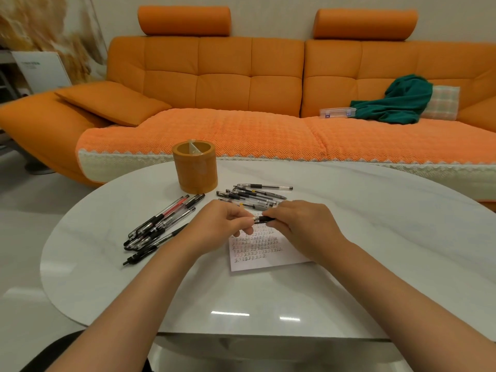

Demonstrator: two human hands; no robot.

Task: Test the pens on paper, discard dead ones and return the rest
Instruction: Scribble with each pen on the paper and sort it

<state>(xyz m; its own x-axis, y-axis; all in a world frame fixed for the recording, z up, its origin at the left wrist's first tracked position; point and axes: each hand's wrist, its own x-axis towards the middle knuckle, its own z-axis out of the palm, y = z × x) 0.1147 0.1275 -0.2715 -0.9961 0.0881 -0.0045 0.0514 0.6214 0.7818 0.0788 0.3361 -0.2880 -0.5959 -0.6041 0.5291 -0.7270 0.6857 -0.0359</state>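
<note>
2 hands meet just above the white written-on paper sheet point(271, 262) — our left hand point(225, 224) and right hand point(303, 224) both pinch 1 slim black-gripped plastic pen point(264, 219) with curled fingers. We judge it an uncapping: pull straight along the barrel, then test on the sheet's bare edge.

A black pen point(264, 219) hangs level over the scribbled paper point(271, 260).

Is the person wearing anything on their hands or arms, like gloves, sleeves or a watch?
No. The left hand and right hand are bare: no gloves, and no ring, watch or bracelet shows. The left forearm and right forearm are bare too, with no sleeve in view.
</note>
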